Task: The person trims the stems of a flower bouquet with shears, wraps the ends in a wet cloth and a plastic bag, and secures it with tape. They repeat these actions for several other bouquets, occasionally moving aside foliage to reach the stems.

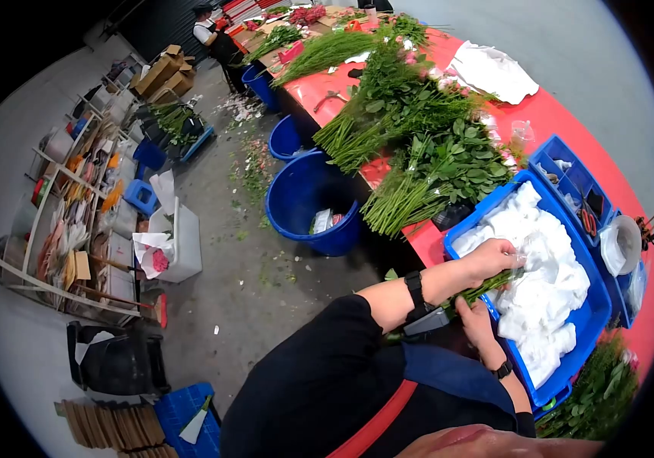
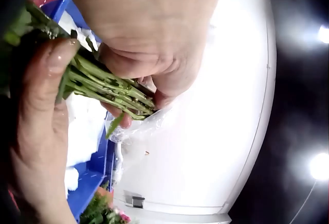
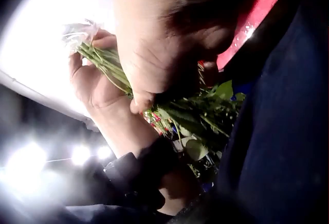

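Note:
Over a blue bin (image 1: 600, 294) filled with white crumpled wadding (image 1: 544, 267), both hands are on a bunch of green stems (image 2: 115, 87). My left hand (image 1: 491, 259) pinches the cut ends, fingers curled around them. Thin clear plastic film (image 3: 82, 32) shows at those ends, beside the left fingers. Farther down the stems, my right hand (image 1: 477, 324) grips the bunch, its thumb (image 2: 43, 95) lying along the stems in the left wrist view. Leaves (image 3: 190, 123) at the bunch's other end hang below the right hand and are partly hidden by it.
Beside the bin, a blue divided tray (image 1: 571, 179) holds scissors (image 1: 588, 217) and a tape roll (image 1: 621, 246). Heaped leafy flower bunches (image 1: 449, 164) cover the red table (image 1: 563, 118). Blue buckets (image 1: 308, 202) stand on the floor. Another person (image 1: 216, 42) works at the far end.

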The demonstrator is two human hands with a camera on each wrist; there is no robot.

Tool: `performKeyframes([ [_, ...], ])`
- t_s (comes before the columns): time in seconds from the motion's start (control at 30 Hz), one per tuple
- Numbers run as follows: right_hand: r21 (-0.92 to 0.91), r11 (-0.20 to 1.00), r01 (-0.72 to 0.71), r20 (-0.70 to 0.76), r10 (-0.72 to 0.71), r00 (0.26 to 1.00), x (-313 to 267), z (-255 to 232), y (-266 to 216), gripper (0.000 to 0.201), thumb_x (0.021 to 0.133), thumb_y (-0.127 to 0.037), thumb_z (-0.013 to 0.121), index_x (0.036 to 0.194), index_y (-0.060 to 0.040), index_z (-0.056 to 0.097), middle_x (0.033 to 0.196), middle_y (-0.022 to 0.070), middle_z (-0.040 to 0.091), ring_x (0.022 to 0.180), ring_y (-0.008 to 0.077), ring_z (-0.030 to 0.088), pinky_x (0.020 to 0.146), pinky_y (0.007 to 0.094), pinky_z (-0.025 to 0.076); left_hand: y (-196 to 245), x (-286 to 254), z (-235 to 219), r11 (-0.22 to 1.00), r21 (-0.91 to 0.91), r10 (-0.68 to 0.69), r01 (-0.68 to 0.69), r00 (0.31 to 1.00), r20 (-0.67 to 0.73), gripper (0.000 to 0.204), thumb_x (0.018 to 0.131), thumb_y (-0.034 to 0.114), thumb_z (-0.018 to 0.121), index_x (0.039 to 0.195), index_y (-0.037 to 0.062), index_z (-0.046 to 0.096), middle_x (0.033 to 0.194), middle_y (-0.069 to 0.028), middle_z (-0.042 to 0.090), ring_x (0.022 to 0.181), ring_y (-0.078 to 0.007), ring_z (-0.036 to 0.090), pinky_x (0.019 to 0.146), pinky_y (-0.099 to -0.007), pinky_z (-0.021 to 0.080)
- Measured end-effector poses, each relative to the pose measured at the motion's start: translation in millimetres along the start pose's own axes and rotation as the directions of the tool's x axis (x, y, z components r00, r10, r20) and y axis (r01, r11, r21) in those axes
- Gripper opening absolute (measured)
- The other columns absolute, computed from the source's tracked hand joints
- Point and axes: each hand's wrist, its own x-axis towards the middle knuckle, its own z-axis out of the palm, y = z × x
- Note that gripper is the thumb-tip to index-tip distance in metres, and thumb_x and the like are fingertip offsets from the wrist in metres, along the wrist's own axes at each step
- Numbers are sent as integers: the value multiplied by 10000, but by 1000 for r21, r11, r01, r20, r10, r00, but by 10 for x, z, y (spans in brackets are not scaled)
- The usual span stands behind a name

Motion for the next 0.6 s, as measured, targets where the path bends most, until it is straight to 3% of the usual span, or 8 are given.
performKeyframes([
  [0.03, 19, 1000, 10, -53, -9, 999, 19, 42, -9, 278, 949, -309, 585, 917, -34, 611, 820, -27, 586, 731, 80, 498, 671, 258, 409, -198, 166, -113, 985, 66, 162, -161, 987, -10, 222, 911, 208, 633, 931, -12, 615, 761, -84, 627, 556, -154, 576, 483, -323, 497],
  [0.13, -16, 999, 37, -153, -39, 987, 68, 33, 3, 341, 973, -323, 551, 858, -15, 646, 738, -21, 582, 670, 82, 486, 634, 255, 404, -306, 94, -459, 810, 574, 191, -118, 979, -69, 263, 945, 242, 576, 927, -12, 643, 807, -73, 653, 629, -137, 593, 599, -309, 520],
  [0.2, -75, 997, 4, -133, -14, 991, 112, 4, 102, 321, 967, -298, 564, 859, -5, 640, 773, -5, 595, 709, 91, 505, 659, 265, 414, -226, -201, -421, 984, 141, 96, -111, 989, 110, 270, 941, 215, 565, 1056, -28, 594, 826, -54, 658, 777, -116, 616, 678, -274, 494],
  [0.27, -62, 991, 115, -142, -122, 982, 119, 131, 47, 325, 949, -300, 585, 912, 17, 643, 831, 30, 616, 755, 108, 526, 698, 277, 432, -170, -315, -440, 762, 567, 221, -313, 948, 227, 252, 904, 188, 616, 1044, -18, 581, 804, -62, 657, 767, -135, 641, 677, -288, 516],
  [0.43, -458, 883, 105, 46, -95, 994, -225, -64, -377, 339, 839, -117, 626, 1117, 77, 608, 1002, 122, 666, 951, 172, 600, 871, 296, 458, -262, -371, -378, 899, 373, 192, -230, 972, 136, 251, 837, 67, 684, 1030, -46, 571, 744, -74, 649, 572, -111, 620, 511, -280, 505],
  [0.53, 22, 1000, 0, -317, 7, 948, -476, -487, -295, 335, 912, -144, 524, 1165, 59, 610, 1005, 114, 681, 846, 166, 646, 737, 255, 496, -410, -302, -352, 880, 422, 224, -218, 974, 35, 330, 839, 84, 691, 1139, -13, 596, 716, -64, 646, 541, -99, 595, 498, -278, 496],
  [0.57, 248, 964, -92, -447, 198, 872, -502, -477, -581, 361, 966, -179, 457, 1229, 41, 569, 1062, 109, 667, 874, 153, 645, 683, 239, 487, -436, -297, -300, 851, 470, 249, -234, 968, 31, 349, 839, 103, 696, 1161, 8, 602, 702, -57, 643, 527, -93, 578, 493, -275, 487],
  [0.6, 321, 940, 117, -509, 67, 858, -492, -502, -462, 402, 987, -212, 438, 1279, 55, 510, 1133, 111, 640, 903, 145, 639, 670, 235, 481, -474, -294, -248, 817, 518, 268, -256, 962, 52, 359, 831, 131, 711, 1157, 22, 608, 694, -53, 643, 525, -92, 574, 493, -279, 485],
])
